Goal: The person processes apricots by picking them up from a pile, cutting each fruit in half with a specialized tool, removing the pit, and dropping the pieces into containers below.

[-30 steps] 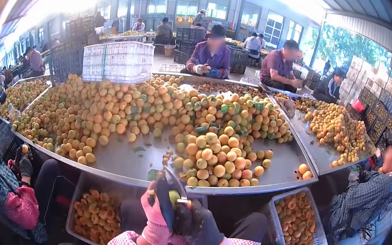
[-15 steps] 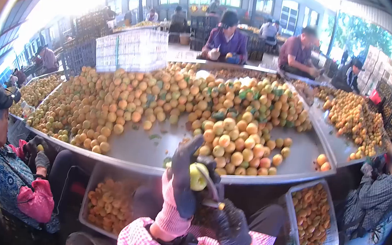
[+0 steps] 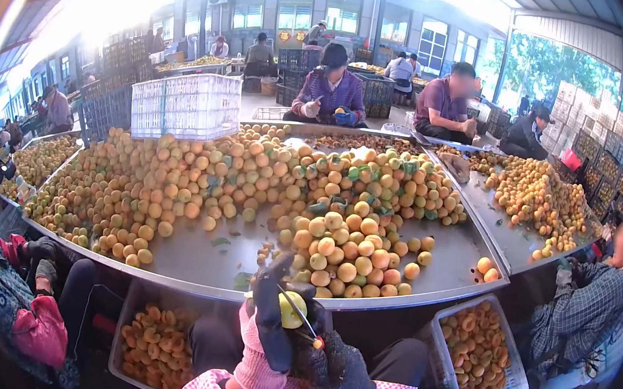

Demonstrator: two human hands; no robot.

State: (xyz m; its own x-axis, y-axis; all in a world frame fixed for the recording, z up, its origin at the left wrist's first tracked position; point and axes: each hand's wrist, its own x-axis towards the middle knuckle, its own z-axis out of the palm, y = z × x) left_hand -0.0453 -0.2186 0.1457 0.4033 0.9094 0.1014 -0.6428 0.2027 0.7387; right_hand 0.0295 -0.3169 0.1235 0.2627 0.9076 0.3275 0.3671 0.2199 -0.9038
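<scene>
A broad metal desk (image 3: 208,256) fills the middle of the shed, and most of it lies under a great heap of apricots (image 3: 253,181), orange and yellow with green leaves caught among them. A white slatted crate (image 3: 185,106) stands at the far left of the heap. A second desk (image 3: 517,244) with its own fruit butts against the first on the right.

Other people sit around the edges: one in a patterned top (image 3: 9,293) low on the left, one in a checked shirt (image 3: 585,311) on the right, and one in purple (image 3: 329,91) across the heap, holding fruit in gloved hands.

Below the near rim of the desk two white trays hold cut fruit, the left tray (image 3: 128,312) by the person's knee and the right tray (image 3: 511,379) on the other side.

Right in front, just under the desk's edge, the person's left hand (image 3: 269,318), in a dark glove with a pink cuff, has its fingers (image 3: 267,284) wrapped round a single yellow-green apricot (image 3: 291,310), held up clear of the desk. The right hand (image 3: 333,361), in a dark glove, has its fingers closed on a small knife (image 3: 303,321), whose thin blade lies against the fruit. The two hands touch around it.
</scene>
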